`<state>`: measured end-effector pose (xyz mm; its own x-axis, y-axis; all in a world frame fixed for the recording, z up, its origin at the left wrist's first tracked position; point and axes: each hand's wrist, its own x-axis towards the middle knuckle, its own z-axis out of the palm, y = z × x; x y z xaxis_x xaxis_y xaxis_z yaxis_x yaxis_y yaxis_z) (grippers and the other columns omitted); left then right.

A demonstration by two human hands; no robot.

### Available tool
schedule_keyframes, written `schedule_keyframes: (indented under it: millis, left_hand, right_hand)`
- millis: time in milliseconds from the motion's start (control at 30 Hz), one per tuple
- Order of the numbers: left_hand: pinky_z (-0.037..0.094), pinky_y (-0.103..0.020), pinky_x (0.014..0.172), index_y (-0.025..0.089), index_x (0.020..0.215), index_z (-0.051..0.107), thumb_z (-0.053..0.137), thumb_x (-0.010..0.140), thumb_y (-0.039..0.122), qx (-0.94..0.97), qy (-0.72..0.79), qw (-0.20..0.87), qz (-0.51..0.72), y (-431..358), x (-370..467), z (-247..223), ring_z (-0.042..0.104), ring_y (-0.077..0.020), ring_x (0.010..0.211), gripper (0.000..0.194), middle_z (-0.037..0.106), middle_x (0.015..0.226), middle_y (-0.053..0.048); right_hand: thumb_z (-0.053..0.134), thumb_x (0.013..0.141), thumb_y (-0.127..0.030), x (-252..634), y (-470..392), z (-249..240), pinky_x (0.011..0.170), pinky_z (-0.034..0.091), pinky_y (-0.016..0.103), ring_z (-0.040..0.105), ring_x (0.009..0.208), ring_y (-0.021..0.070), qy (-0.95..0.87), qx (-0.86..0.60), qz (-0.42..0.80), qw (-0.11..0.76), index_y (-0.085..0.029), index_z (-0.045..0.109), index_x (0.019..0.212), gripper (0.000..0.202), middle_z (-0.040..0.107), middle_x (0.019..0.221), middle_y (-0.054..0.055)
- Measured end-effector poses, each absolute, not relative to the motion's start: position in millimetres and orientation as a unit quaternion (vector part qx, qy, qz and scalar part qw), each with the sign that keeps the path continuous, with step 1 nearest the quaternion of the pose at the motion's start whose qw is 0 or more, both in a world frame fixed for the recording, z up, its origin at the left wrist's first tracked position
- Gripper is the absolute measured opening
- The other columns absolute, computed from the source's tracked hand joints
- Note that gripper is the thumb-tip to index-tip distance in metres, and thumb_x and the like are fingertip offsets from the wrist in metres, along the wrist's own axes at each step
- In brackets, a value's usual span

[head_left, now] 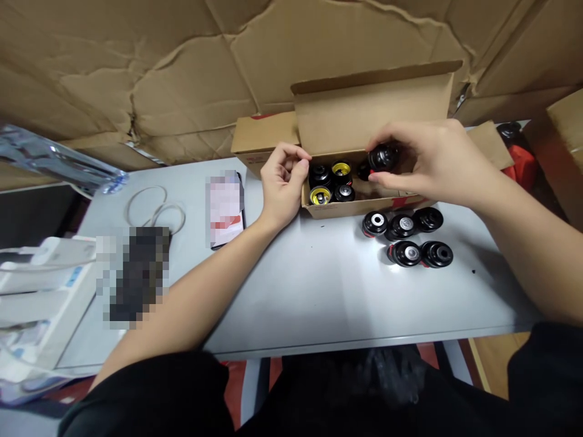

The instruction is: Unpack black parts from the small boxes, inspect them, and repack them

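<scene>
An open cardboard box stands on the grey table, its lid raised behind. Inside sit several round black parts, some with yellow centres. My left hand grips the box's left wall with the thumb and fingers. My right hand holds a round black part with a red edge just above the box's right half. Several more black parts lie in a cluster on the table in front of the box.
A phone lies left of the box, with a looped cord and a dark blurred object further left. White packaging sits at the left edge. Crumpled cardboard lines the back. A red and black item lies far right.
</scene>
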<state>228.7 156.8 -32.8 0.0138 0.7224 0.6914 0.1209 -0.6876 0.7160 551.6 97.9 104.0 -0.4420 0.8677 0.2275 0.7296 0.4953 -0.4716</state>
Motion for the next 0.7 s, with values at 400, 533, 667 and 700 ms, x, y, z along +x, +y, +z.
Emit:
schedule_keyframes:
  millis: [400, 533, 667, 700]
  left_hand:
    - [0.047, -0.03, 0.065, 0.029, 0.107, 0.081, 0.084, 0.116, 0.084, 0.676, 0.292, 0.226, 0.637, 160.3, 233.5, -36.8, 0.047, -0.0122, 0.067, 0.055, 0.061, 0.086, 0.002]
    - [0.052, -0.032, 0.07, 0.029, 0.106, 0.08, 0.081, 0.116, 0.087, 0.666, 0.306, 0.215, 0.646, 160.8, 238.9, -38.4, 0.05, -0.0138, 0.07, 0.059, 0.062, 0.087, 0.002]
    - [0.053, -0.035, 0.072, 0.03, 0.106, 0.079, 0.079, 0.114, 0.092, 0.658, 0.32, 0.228, 0.642, 162.5, 242.3, -41.2, 0.05, -0.0157, 0.07, 0.063, 0.059, 0.086, 0.002]
    - [0.053, -0.035, 0.072, 0.03, 0.106, 0.079, 0.079, 0.114, 0.093, 0.656, 0.32, 0.234, 0.642, 162.9, 242.7, -41.9, 0.049, -0.016, 0.069, 0.063, 0.058, 0.086, 0.002]
  right_hand:
    - [0.092, 0.108, -0.046, 558.0, 104.4, 97.7, 0.12, 0.073, 0.064, 0.087, 0.128, 0.0424, -0.862, -0.434, 0.143, 0.221, -0.043, 0.095, 0.151, 0.043, 0.086, 0.152, 0.008]
    - [0.09, 0.11, -0.046, 558.6, 111.4, 91.2, 0.112, 0.075, 0.061, 0.087, 0.121, 0.0417, -0.878, -0.408, 0.134, 0.211, -0.04, 0.095, 0.151, 0.042, 0.085, 0.145, 0.012]
    - [0.088, 0.11, -0.042, 554.6, 116.8, 87.0, 0.106, 0.075, 0.059, 0.086, 0.105, 0.0369, -0.891, -0.396, 0.117, 0.188, -0.038, 0.096, 0.145, 0.035, 0.084, 0.143, 0.012]
    - [0.088, 0.109, -0.041, 554.1, 117.8, 86.3, 0.106, 0.075, 0.058, 0.085, 0.103, 0.0357, -0.893, -0.39, 0.122, 0.189, -0.037, 0.096, 0.143, 0.035, 0.083, 0.143, 0.012]
